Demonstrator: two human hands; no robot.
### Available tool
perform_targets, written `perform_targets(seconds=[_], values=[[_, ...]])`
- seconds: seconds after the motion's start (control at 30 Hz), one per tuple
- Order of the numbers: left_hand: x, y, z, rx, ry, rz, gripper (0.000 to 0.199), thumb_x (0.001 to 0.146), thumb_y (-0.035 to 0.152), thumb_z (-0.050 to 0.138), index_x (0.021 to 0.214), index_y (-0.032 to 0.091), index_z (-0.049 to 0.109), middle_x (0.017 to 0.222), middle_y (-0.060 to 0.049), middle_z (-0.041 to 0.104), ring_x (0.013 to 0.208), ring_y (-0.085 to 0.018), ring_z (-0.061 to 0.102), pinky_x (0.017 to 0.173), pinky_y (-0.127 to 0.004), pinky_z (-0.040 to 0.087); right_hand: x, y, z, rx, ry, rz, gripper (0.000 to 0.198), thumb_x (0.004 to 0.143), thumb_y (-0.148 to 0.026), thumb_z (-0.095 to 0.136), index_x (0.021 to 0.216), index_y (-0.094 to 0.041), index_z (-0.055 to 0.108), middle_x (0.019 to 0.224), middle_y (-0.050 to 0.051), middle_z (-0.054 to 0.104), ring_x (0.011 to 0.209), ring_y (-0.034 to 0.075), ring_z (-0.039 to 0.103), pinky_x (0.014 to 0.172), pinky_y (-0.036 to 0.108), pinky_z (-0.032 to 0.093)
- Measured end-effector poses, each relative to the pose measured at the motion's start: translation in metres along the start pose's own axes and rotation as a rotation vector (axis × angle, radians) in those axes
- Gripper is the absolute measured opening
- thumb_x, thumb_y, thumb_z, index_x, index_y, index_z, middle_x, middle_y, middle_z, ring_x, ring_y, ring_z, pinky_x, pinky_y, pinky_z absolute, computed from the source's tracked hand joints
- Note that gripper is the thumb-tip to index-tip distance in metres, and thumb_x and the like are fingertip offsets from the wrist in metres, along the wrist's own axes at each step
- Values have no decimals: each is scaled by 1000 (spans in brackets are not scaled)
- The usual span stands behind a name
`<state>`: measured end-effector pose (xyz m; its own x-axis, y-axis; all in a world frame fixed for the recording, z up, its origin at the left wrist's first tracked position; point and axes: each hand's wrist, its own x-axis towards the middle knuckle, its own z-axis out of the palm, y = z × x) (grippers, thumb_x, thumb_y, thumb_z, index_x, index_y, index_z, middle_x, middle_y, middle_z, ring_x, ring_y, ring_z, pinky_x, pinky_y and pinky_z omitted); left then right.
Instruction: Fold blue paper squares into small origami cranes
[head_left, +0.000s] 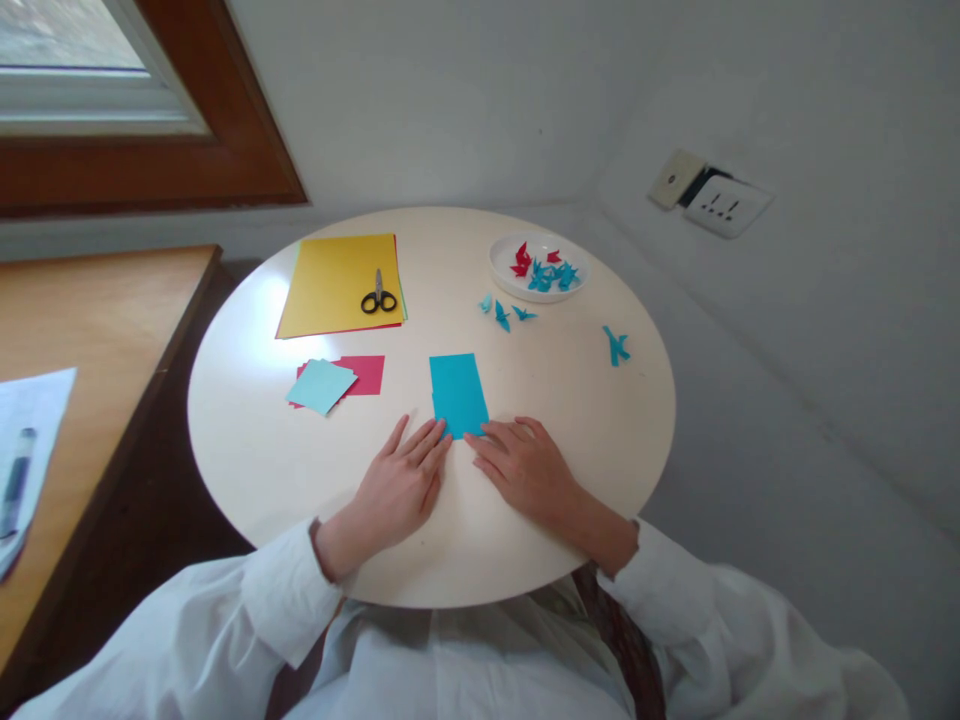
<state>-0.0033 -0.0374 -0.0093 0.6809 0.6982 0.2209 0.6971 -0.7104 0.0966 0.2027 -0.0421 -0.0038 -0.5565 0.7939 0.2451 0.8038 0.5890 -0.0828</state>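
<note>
A blue sheet of paper lies flat on the round white table in front of me, its left edge slightly stepped as if layered. My left hand rests with outstretched fingers at its lower left corner. At the lower right corner, the fingertips of my right hand touch the paper, fingers extended and lying flat. Left of the sheet are small light blue paper squares on top of pink paper squares. Beyond it stand several folded blue paper cranes.
Black-handled scissors lie on a stack of large yellow paper at the back left. A white dish at the back right holds red and blue folded cranes. Blue paper strips lie near the right edge. A wooden desk stands at left.
</note>
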Motion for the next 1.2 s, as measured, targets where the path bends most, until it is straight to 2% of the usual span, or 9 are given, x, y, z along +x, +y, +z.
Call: perform_targets(seconds=[0.17,0.33,0.6,0.7,0.77,0.87,0.97,1.07,1.2], values=[[-1,0,-1,-16,-9,-24,39,90,18,33,124,11,51,134,-13,49,126,-24,43,110,-49,24,-5,3,3,15,61,10,25,92,-21,39,109,-18,58,111,8,64,104,19,55,91,39,33],[-4,-4,1,-29,-4,-14,41,90,18,31,126,12,49,134,-13,48,127,-23,43,109,-50,24,-10,8,0,18,130,81,25,91,-18,40,106,-17,60,112,9,64,106,21,54,91,40,34],[-7,-8,3,-65,-54,14,42,93,21,30,133,12,40,141,-12,40,133,-22,33,110,-50,25,-9,10,-3,45,122,95,22,89,-18,42,102,-18,61,108,8,66,100,20,57,89,40,34],[-8,-8,3,-68,-40,4,42,92,21,31,132,13,40,142,-14,38,134,-22,31,110,-50,25,8,18,-6,100,142,109,22,90,-21,42,88,-18,63,94,6,70,90,19,60,86,38,36],[-8,-7,3,-78,-20,-10,41,92,21,33,132,13,41,143,-16,35,135,-24,27,109,-50,26,28,28,-8,133,132,127,22,90,-23,42,85,-17,63,93,7,68,90,19,59,85,36,39],[-9,-6,3,-94,3,-30,42,91,20,36,132,15,42,143,-17,34,136,-25,23,108,-51,27,64,41,-10,164,51,144,19,86,-27,51,97,-16,61,107,11,63,102,22,55,87,36,42],[-10,-6,2,-85,1,-34,43,91,21,36,133,15,39,142,-16,38,135,-26,27,108,-52,28,94,49,-9,191,-78,140,41,79,-31,61,115,-13,52,118,15,56,112,24,50,92,38,41],[-10,-6,3,-66,-10,-28,42,91,21,35,132,14,40,140,-15,40,134,-26,29,108,-52,29,111,52,-6,199,-177,144,47,76,-37,64,115,-15,51,119,15,55,111,27,51,89,39,43],[-10,-7,4,-71,0,-31,41,91,21,35,131,13,41,140,-15,41,134,-26,29,108,-53,29,121,54,-5,188,-249,221,37,78,-37,59,108,-15,55,113,15,59,106,26,55,84,36,44]])
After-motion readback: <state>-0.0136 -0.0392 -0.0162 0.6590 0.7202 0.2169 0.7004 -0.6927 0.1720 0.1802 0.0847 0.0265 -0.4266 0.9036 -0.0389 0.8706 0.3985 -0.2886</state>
